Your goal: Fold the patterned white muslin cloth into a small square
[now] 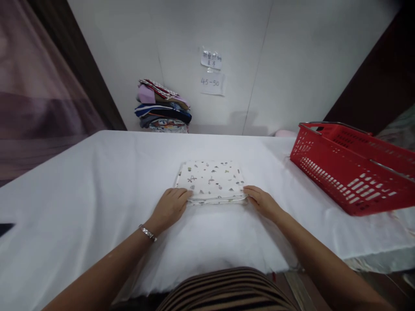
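A folded white cloth [211, 179] with small printed shapes lies flat in the middle of the white-covered table [97, 181]. My left hand [170, 208], with a bracelet at the wrist, grips the cloth's near left corner, fingers curled round its edge. My right hand [263, 201] grips the near right corner the same way. Both hands rest on the tablecloth.
A red plastic basket [353, 166] stands at the right side of the table. A stack of folded clothes [162, 107] sits at the far edge against the white wall, under two paper notes [212, 71]. The table's front edge is close to my body.
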`<action>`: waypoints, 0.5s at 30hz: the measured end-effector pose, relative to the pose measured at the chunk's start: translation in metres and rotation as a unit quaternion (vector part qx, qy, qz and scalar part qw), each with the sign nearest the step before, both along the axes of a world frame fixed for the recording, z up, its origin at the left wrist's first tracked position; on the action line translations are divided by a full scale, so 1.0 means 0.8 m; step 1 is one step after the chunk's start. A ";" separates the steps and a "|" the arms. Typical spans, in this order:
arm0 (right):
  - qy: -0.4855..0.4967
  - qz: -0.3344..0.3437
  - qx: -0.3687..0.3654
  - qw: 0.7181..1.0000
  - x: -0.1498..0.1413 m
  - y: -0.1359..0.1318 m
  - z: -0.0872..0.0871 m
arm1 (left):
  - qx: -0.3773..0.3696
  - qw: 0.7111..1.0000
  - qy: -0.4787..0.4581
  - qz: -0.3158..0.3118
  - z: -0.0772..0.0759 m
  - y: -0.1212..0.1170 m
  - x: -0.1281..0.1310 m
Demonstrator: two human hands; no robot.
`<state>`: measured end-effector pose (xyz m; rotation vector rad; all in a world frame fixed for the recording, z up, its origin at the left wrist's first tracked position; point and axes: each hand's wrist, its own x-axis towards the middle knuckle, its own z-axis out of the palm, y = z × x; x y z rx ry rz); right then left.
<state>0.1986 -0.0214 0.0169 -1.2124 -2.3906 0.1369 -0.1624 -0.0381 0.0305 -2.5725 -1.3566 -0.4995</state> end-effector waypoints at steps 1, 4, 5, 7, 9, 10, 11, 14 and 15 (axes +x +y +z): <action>-0.015 -0.005 0.011 1.000 -0.001 -0.001 -0.001 | 0.001 1.000 0.002 0.002 0.001 -0.001 0.002; -0.072 -0.022 0.056 0.996 -0.005 -0.005 -0.002 | 0.003 1.000 0.016 0.003 0.004 -0.004 0.007; -0.085 -0.028 0.074 0.993 -0.006 -0.005 -0.003 | 0.004 1.000 0.021 0.003 0.005 -0.004 0.008; -0.095 -0.028 0.103 0.990 -0.010 -0.006 -0.003 | 0.005 1.000 0.028 0.002 0.004 -0.004 0.009; -0.087 -0.015 0.121 0.989 -0.011 -0.005 -0.003 | 0.005 0.999 0.037 0.001 0.003 -0.003 0.009; -0.079 -0.010 0.126 0.989 -0.011 -0.004 -0.003 | 0.004 0.999 0.043 0.001 0.002 -0.003 0.008; -0.070 -0.010 0.129 0.989 -0.010 -0.004 -0.003 | 0.004 0.999 0.048 0.002 0.000 -0.002 0.008; -0.051 -0.017 0.127 0.990 -0.008 -0.003 -0.003 | 0.002 0.999 0.053 0.009 -0.004 -0.003 0.005; -0.048 -0.016 0.125 0.991 -0.007 -0.003 -0.004 | 0.002 0.999 0.050 0.011 -0.006 -0.004 0.005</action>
